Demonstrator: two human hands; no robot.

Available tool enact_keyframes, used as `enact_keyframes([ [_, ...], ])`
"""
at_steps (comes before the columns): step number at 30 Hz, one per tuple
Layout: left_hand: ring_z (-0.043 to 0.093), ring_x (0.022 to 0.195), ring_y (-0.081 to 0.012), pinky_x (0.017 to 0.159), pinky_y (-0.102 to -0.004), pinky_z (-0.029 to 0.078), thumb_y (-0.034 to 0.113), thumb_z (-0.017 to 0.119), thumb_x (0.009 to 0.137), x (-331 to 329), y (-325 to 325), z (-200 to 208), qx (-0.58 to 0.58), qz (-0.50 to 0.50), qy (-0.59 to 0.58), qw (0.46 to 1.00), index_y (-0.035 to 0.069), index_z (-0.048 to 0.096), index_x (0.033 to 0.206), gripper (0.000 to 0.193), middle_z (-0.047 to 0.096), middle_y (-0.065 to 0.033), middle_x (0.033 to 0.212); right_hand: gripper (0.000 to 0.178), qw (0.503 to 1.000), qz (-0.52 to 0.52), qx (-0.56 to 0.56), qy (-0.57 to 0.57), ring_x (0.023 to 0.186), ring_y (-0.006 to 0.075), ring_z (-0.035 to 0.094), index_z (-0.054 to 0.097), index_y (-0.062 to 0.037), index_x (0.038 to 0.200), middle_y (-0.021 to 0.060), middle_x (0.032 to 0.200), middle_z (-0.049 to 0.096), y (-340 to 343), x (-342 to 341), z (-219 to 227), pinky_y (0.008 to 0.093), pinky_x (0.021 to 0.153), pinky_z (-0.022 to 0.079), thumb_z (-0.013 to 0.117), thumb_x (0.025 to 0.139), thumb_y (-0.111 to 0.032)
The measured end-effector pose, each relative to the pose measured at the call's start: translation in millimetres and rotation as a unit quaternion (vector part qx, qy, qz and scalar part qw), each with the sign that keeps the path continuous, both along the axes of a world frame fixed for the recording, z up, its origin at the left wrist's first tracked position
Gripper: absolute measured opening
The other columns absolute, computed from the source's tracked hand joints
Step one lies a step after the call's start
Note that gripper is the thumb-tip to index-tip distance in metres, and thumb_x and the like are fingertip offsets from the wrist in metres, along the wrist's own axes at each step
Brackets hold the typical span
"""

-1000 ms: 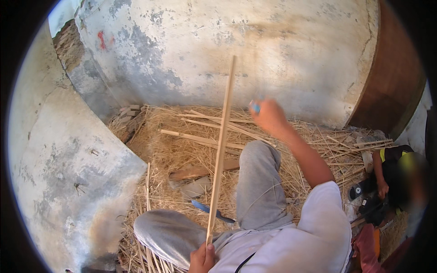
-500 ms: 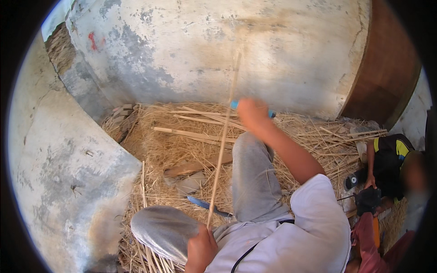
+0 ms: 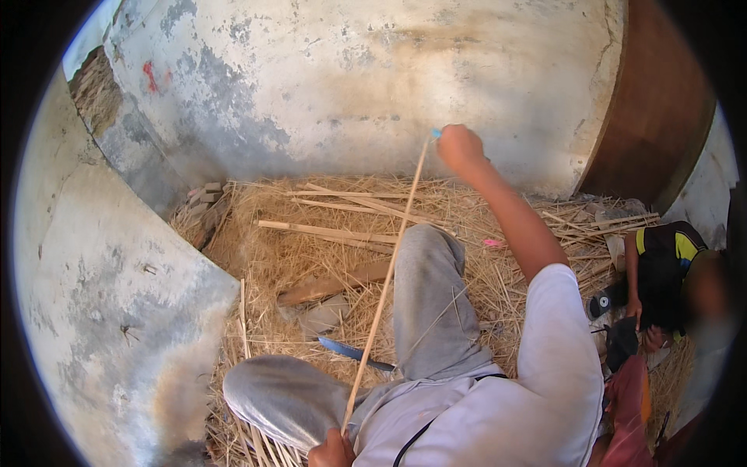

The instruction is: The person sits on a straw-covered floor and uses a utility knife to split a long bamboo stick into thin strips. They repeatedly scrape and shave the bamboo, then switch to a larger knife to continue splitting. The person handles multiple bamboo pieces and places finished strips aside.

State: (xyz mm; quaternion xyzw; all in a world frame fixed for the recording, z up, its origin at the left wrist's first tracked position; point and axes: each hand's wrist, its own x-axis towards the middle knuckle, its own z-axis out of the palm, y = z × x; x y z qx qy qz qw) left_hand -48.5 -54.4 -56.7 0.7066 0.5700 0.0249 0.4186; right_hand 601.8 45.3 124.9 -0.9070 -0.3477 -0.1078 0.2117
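Observation:
A long, thin, pale strip of split cane or bamboo (image 3: 387, 288) slants up and away from my lap. My left hand (image 3: 332, 451) is closed around its near end, low by my waist. Far out in front, my right hand (image 3: 461, 148) is closed on a blue-handled tool (image 3: 436, 134). Only a small bit of the blue shows past the fingers, touching or very near the strip's far end; its blade cannot be made out. On the straw in front of me lies a knife (image 3: 340, 348) with a bluish blade and dark handle, crossed by the strip.
Straw and shavings (image 3: 327, 261) cover the ground, with several split strips (image 3: 327, 232), a wooden piece (image 3: 334, 286) and a stone block (image 3: 325, 315). Peeling walls (image 3: 350, 93) stand ahead and left. A brown panel (image 3: 657, 101) is at right. Another person (image 3: 661, 265) sits close by at right.
My right hand has moved farther away along the strip, to its far end. My left hand has drawn the near end back and slightly left, closer to my body.

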Motion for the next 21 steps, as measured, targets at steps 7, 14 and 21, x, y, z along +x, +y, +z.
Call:
enact_keyframes([
  [7, 0.070, 0.073, -0.0350, 0.064, -0.0467, 0.052, 0.038, 0.050, 0.104, 36, -2, 25, 0.135, -0.164, -0.047, 0.976, 0.002, 0.058, 0.097, 0.037, 0.065, -0.0226, 0.072, 0.027, 0.967, 0.050, 0.219, 0.116, 0.059, 0.0281, 0.065, 0.065, 0.0004, 0.078, 0.0160, 0.063, 0.063, -18, 14, -27, 0.0400, 0.058, 0.050, 0.067, 0.088, -0.025],
  [14, 0.049, 0.055, -0.0108, 0.048, -0.0270, 0.041, 0.032, 0.040, 0.109, 113, 16, 99, -0.169, -0.086, -0.292, 0.937, 0.006, 0.049, 0.096, 0.031, 0.054, -0.0041, 0.067, 0.022, 0.916, 0.300, 0.268, 0.008, 0.055, 0.0336, 0.061, 0.056, -0.0062, 0.077, 0.0144, 0.061, 0.060, -53, -176, -70, 0.0455, 0.051, 0.047, 0.068, 0.088, -0.021],
  [21, 0.032, 0.050, -0.0095, 0.042, -0.0247, 0.034, 0.039, 0.037, 0.110, 176, 28, 128, -0.346, -0.064, -0.451, 0.820, 0.009, 0.042, 0.096, 0.033, 0.035, 0.0016, 0.064, 0.019, 0.876, 0.384, 0.291, -0.032, 0.056, 0.0364, 0.063, 0.056, -0.0056, 0.079, 0.0155, 0.063, 0.059, -58, -234, -78, 0.0443, 0.049, 0.048, 0.072, 0.080, -0.016],
])
